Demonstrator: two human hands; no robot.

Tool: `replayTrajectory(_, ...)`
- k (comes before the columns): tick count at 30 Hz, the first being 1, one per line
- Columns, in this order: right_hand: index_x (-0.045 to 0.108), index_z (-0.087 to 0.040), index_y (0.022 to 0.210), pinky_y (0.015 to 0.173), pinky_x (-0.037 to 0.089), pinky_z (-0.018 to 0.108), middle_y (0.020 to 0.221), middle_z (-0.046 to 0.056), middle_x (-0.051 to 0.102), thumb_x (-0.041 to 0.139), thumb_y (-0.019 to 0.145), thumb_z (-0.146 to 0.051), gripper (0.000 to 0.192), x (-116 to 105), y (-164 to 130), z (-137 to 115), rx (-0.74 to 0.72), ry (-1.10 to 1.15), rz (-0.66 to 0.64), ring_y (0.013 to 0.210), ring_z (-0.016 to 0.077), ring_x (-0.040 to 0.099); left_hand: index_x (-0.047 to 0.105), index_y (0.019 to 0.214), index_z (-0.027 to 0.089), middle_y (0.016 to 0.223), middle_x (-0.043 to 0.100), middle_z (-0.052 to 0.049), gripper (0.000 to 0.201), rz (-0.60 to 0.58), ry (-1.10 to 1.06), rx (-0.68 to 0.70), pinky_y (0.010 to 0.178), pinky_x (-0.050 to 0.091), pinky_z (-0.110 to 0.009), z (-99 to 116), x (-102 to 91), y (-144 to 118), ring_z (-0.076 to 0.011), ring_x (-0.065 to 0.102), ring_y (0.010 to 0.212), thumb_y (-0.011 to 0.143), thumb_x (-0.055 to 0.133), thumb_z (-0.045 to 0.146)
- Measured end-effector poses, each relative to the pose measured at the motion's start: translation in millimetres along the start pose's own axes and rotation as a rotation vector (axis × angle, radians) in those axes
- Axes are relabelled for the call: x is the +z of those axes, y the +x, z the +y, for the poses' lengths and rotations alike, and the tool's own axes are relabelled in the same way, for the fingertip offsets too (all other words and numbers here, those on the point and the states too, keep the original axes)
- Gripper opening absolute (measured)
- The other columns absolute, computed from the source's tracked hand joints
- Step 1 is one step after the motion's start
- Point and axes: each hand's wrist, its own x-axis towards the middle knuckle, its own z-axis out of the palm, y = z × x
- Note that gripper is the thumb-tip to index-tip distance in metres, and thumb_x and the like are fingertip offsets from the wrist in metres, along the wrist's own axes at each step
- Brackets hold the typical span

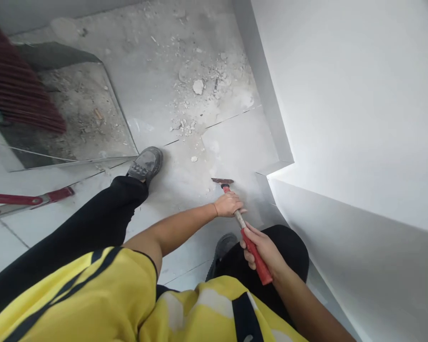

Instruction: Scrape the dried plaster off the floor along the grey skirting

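A red-handled scraper [243, 228] with a flat blade at its tip rests against the dusty grey floor tile [235, 142] near the wall corner. My left hand [228, 204] grips its metal shaft close to the blade. Lower down, my right hand [260, 247] is wrapped around the red handle. Both arms reach forward over my knees, and I crouch low in a yellow vest and black trousers.
Broken plaster rubble [199, 86] and dust lie on the floor ahead. A white wall with grey skirting [267, 104] runs along the right. My grey shoe [146, 164] is planted left of the blade. A red-ended level [28, 199] lies at left, beside a mirror-like panel [74, 114].
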Motion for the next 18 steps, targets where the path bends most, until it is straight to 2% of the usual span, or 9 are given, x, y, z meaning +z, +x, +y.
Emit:
replayTrajectory(2, 0.028, -0.028, 0.139, 0.031, 0.033, 0.018, 0.065, -0.004, 0.052, 0.058, 0.079, -0.046, 0.069, 12.4, 22.9, -24.2, -0.059, -0.030, -0.022, 0.036, 0.0064, 0.043, 0.059, 0.064, 0.015, 0.060, 0.060, -0.009, 0.044, 0.031, 0.021, -0.042, 0.063, 0.035, -0.031, -36.1, -14.4, 5.9, -0.0173, 0.055, 0.063, 0.089, 0.037, 0.042)
replayTrajectory(4, 0.033, -0.030, 0.136, 0.032, 0.033, 0.018, 0.065, -0.004, 0.052, 0.059, 0.078, -0.044, 0.065, 25.7, 43.7, -53.2, -0.141, -0.054, -0.061, 0.037, 0.0062, 0.044, 0.060, 0.064, 0.014, 0.064, 0.062, -0.011, 0.042, 0.063, 0.046, -0.072, 0.064, 0.035, -0.032, -75.2, -37.2, 14.4, -0.0181, 0.055, 0.064, 0.088, 0.038, 0.040)
replayTrajectory(6, 0.037, -0.030, 0.133, 0.032, 0.032, 0.017, 0.065, -0.005, 0.052, 0.060, 0.078, -0.044, 0.061, 34.4, 52.8, -69.4, -0.175, -0.066, -0.092, 0.037, 0.0057, 0.044, 0.060, 0.064, 0.014, 0.067, 0.063, -0.011, 0.037, 0.084, 0.065, -0.083, 0.066, 0.035, -0.033, -95.6, -56.2, 19.0, -0.0188, 0.055, 0.067, 0.086, 0.041, 0.037)
replayTrajectory(8, 0.038, -0.029, 0.131, 0.032, 0.031, 0.016, 0.064, -0.005, 0.052, 0.059, 0.078, -0.046, 0.058, 34.2, 46.9, -62.8, -0.132, -0.059, -0.084, 0.036, 0.0054, 0.042, 0.061, 0.063, 0.015, 0.066, 0.064, -0.010, 0.032, 0.082, 0.068, -0.075, 0.065, 0.035, -0.033, -86.8, -60.1, 16.7, -0.0184, 0.054, 0.065, 0.083, 0.045, 0.034)
replayTrajectory(11, 0.037, -0.029, 0.128, 0.031, 0.028, 0.016, 0.062, -0.005, 0.050, 0.057, 0.078, -0.049, 0.057, 22.8, 25.9, -31.2, -0.021, 0.005, -0.037, 0.035, 0.0052, 0.040, 0.062, 0.062, 0.018, 0.061, 0.063, -0.007, 0.026, 0.053, 0.035, -0.040, 0.062, 0.035, -0.031, -47.3, -41.8, 8.9, -0.0160, 0.053, 0.060, 0.079, 0.049, 0.032)
replayTrajectory(13, 0.039, -0.028, 0.124, 0.031, 0.027, 0.016, 0.061, -0.006, 0.050, 0.057, 0.078, -0.049, 0.054, 19.1, 19.6, -26.2, 0.002, 0.028, -0.029, 0.035, 0.0049, 0.038, 0.063, 0.062, 0.019, 0.061, 0.063, -0.006, 0.022, 0.046, 0.004, -0.026, 0.063, 0.036, -0.031, -38.1, -33.9, 10.5, -0.0151, 0.053, 0.060, 0.077, 0.051, 0.029)
replayTrajectory(15, 0.043, -0.026, 0.117, 0.032, 0.026, 0.016, 0.062, -0.006, 0.050, 0.058, 0.078, -0.047, 0.047, 23.8, 26.3, -44.7, -0.032, 0.009, -0.025, 0.035, 0.0045, 0.038, 0.065, 0.067, 0.018, 0.065, 0.064, -0.007, 0.018, 0.059, -0.016, -0.036, 0.067, 0.036, -0.032, -55.7, -39.9, 20.1, -0.0165, 0.054, 0.064, 0.075, 0.052, 0.028)
replayTrajectory(18, 0.045, -0.025, 0.108, 0.032, 0.026, 0.015, 0.063, -0.006, 0.050, 0.058, 0.079, -0.044, 0.037, 36.2, 44.3, -80.9, -0.120, -0.017, -0.050, 0.036, 0.0041, 0.038, 0.066, 0.073, 0.015, 0.074, 0.065, -0.011, 0.020, 0.102, -0.014, -0.071, 0.074, 0.035, -0.036, -94.5, -61.4, 35.3, -0.0206, 0.056, 0.075, 0.076, 0.051, 0.027)
